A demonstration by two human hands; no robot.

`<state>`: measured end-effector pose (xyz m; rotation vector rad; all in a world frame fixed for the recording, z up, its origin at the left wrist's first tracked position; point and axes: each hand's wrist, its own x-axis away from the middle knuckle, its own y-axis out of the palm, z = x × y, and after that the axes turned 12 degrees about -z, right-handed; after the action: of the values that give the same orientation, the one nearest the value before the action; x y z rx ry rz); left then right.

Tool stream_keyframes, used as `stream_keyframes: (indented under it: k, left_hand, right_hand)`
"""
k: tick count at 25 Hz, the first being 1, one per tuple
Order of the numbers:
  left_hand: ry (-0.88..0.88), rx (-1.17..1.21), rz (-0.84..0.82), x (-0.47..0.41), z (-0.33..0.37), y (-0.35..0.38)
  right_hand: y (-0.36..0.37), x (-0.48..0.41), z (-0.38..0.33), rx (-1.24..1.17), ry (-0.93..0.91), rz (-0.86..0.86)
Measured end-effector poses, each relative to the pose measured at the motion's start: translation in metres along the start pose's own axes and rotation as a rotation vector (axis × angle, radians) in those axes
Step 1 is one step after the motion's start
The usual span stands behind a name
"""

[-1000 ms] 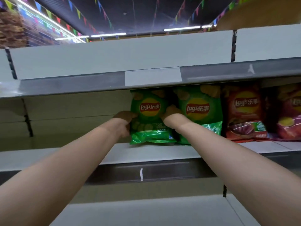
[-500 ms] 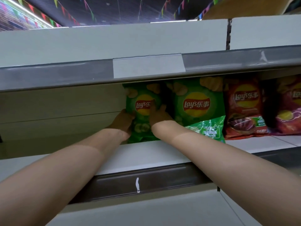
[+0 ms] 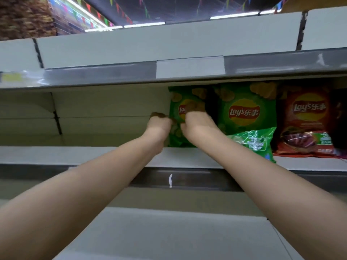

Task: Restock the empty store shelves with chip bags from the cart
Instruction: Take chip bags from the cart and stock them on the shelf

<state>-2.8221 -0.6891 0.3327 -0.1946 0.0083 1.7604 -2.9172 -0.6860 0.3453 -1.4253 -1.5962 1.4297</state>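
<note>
Hands (image 3: 159, 126) (image 3: 197, 123) grip leftmost bag (image 3: 177, 99) beside second green bag (image 3: 244, 102).

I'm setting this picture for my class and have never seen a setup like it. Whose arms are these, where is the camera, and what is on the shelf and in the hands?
There is no machine here. A person wears one wide-angle camera on the head, so you see their own two bare arms reaching forward. The left hand and right hand both hold a green bag of chips that stands upright on a store shelf. The left hand is at the bag's left edge and the right hand is on its front. To the right of it stands a second green bag, and beyond that a red bag. The picture is a little blurred, so the exact finger positions are hard to tell.
</note>
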Motion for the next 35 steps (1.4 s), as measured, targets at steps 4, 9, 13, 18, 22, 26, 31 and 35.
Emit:
stream_keyframes:
  k: [4, 9, 13, 18, 22, 26, 31, 35]
  left_hand:
    - [0.2, 0.014, 0.229, 0.062, -0.02, -0.017]
    - [0.191, 0.04, 0.484, 0.152, -0.046, -0.071]
    - [0.136, 0.012, 0.65, 0.219, -0.07, -0.122]
    - [0.005, 0.058, 0.901, 0.29, -0.118, -0.205]
    - [-0.123, 0.099, 1.076, 0.345, -0.16, -0.284]
    - [-0.25, 0.136, 1.23, 0.39, -0.209, -0.349]
    - [-0.51, 0.278, 1.181, 0.424, -0.284, -0.388]
    - [-0.636, 0.415, 1.156, 0.428, -0.328, -0.385]
  right_hand:
    - [0.02, 0.035, -0.02, -0.294, -0.338, 0.237]
    - [0.064, 0.076, -0.068, -0.743, -0.606, 0.22]
    - [0.098, 0.114, -0.126, -1.015, -0.711, 0.027]
    - [0.152, 0.164, -0.207, -1.059, -0.88, -0.293]
    - [0.21, 0.198, -0.275, -1.024, -0.956, -0.544]
    - [0.275, 0.224, -0.332, -0.893, -0.982, -0.745]
    - [0.361, 0.235, -0.374, -0.612, -0.868, -0.934]
    - [0.418, 0.242, -0.384, -0.316, -0.749, -1.071]
